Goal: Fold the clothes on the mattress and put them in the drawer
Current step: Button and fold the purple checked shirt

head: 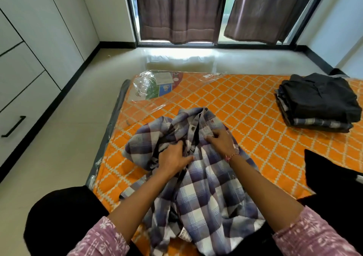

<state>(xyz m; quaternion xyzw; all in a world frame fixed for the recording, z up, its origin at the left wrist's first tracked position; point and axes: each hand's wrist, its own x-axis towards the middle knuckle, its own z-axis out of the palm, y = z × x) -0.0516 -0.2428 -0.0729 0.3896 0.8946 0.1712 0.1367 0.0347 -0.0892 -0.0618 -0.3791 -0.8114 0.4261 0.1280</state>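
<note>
A blue and white checked shirt (pixel 206 192) lies crumpled and face up on the orange patterned mattress (pixel 255 102), collar pointing away from me. My left hand (pixel 172 157) grips the left edge of the shirt's front opening near the chest. My right hand (pixel 220 139) pinches the right edge of the button placket just across from it. A stack of folded dark clothes (pixel 318 102) sits on the mattress at the far right. White drawers with a black handle (pixel 13 127) stand on the left.
The mattress lies on the floor, still in clear plastic wrap (pixel 149 86). A black garment (pixel 332 177) lies at the right edge. White wardrobe fronts (pixel 49 19) line the left wall. Curtained glass doors (pixel 196 10) are ahead. My black-clad knee (pixel 62 216) is at the lower left.
</note>
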